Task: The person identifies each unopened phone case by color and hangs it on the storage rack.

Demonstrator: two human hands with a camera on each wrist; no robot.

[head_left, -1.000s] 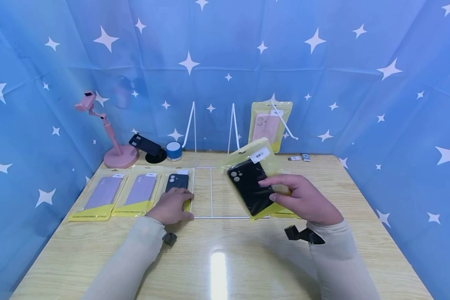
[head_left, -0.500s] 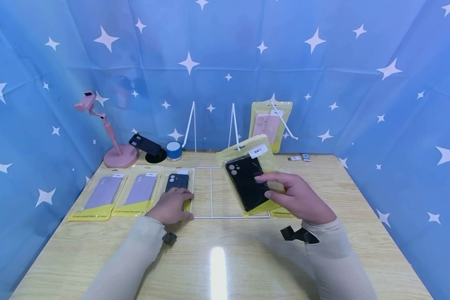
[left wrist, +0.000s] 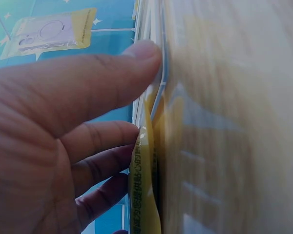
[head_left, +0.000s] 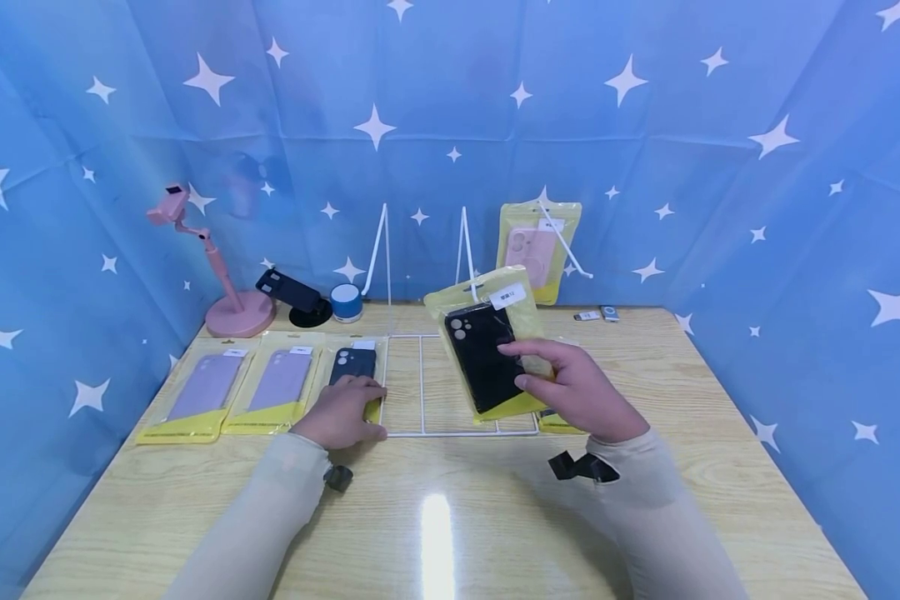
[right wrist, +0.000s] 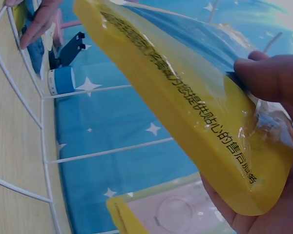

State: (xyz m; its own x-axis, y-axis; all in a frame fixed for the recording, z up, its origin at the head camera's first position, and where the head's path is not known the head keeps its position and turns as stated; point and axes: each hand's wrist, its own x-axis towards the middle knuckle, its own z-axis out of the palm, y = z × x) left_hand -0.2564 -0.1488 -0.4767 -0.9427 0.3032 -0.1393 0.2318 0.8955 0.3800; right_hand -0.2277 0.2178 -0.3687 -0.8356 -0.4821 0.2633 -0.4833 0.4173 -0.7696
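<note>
In the head view my right hand [head_left: 581, 387] pinches a clear-and-yellow bag holding a black phone case [head_left: 483, 354]. The bag is lifted and tilted. Its top overlaps the tip of the middle white hook [head_left: 468, 250]; I cannot tell whether the hook passes through the hang hole. The right wrist view shows the bag's yellow lower edge [right wrist: 185, 107] with the thumb on its face. My left hand [head_left: 343, 412] rests on a bagged dark phone case [head_left: 354, 362] beside the wire rack base [head_left: 422, 383]. Its thumb lies by the wire in the left wrist view.
Two bagged purple phone cases [head_left: 208, 385] lie at the left. A bagged pink case [head_left: 531, 254] hangs from the right hook. Behind stand a pink stand [head_left: 242, 313], a black phone holder [head_left: 291, 292] and a blue speaker [head_left: 347, 302]. Another yellow bag [head_left: 557, 423] lies below my right hand.
My right hand has carried the bagged black phone case leftward and slightly up, bringing its top to the middle hook's tip. The left hand has stayed in place.
</note>
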